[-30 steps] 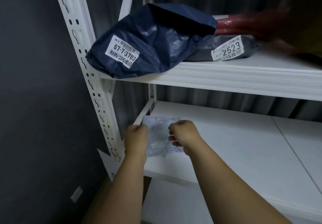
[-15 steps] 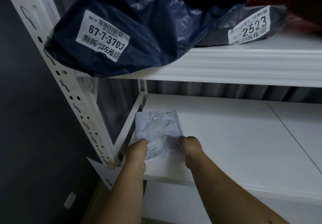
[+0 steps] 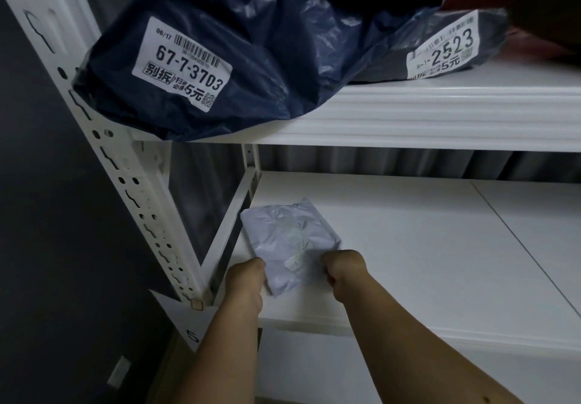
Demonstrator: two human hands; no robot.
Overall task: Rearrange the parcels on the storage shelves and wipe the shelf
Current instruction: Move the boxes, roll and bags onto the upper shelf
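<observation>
A small pale grey parcel (image 3: 287,240) lies flat at the front left corner of the lower white shelf (image 3: 424,255). My left hand (image 3: 246,282) grips its near left edge and my right hand (image 3: 344,270) grips its near right edge, fingers curled under. On the upper shelf (image 3: 440,114) a large dark blue parcel (image 3: 251,48) labelled 67-7-3703 hangs over the front left edge. Beside it, on the right, lies a grey parcel (image 3: 446,45) labelled 2523.
The white perforated upright post (image 3: 103,139) stands left of the parcel, with a diagonal brace behind it. A white tag marked 5 (image 3: 185,322) sticks out at the shelf's front corner. A dark wall fills the left. A reddish parcel (image 3: 534,38) sits at the upper right.
The view has moved closer and lower under the upper shelf. Both hands have slid back from the parcel's middle to its near edge; the parcel stays on the shelf.
</observation>
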